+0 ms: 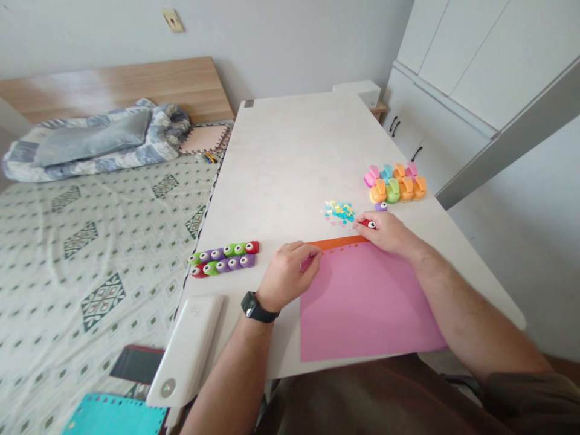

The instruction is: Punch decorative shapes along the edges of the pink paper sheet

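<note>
A pink sheet of paper [367, 308] lies on the white table in front of me, with an orange strip [338, 243] along its far edge. Small holes along the pink edge show orange. My left hand [289, 272], wearing a black watch, is closed with its fingertips pinching the pink sheet's far left corner. My right hand [384, 231] grips a small red craft punch [369, 224] at the sheet's far right edge; the fingers partly cover it. A purple punch [381, 206] stands just beyond that hand. Punched paper bits [339, 211] are heaped beyond the sheet.
Small punches [224, 258] stand in two rows at the table's left edge. Larger colourful punches [396, 183] are grouped at the right. A white power bank-like device [188, 350] lies near left. Beside the table is a bed [113, 241] bearing a turquoise punched sheet [115, 415].
</note>
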{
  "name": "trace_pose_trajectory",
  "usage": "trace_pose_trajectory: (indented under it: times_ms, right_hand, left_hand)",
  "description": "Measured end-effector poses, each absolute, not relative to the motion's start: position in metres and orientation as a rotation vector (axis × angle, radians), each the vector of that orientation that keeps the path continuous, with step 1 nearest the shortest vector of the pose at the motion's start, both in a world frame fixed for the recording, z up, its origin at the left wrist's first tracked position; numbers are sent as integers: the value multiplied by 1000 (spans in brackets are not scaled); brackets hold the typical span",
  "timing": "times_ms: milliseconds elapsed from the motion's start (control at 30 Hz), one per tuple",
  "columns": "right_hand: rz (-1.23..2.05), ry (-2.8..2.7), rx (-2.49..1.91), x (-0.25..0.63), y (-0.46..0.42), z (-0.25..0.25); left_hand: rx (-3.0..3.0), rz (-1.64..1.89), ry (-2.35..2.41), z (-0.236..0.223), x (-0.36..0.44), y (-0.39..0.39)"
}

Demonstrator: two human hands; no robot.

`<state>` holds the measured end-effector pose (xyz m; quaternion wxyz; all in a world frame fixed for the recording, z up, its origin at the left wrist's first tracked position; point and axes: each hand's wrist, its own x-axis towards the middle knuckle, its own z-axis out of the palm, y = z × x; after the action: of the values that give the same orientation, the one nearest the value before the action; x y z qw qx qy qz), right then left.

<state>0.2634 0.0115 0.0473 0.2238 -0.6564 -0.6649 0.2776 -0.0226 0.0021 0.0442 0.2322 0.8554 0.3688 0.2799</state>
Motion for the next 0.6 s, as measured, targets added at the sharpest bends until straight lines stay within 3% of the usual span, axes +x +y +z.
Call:
trace_pose_trajectory:
  times_ms: [600]
  right_hand:
    - [691,-1617,-1789,276,13,39]
  left_hand:
    - [2343,748,1077,41,-23,4]
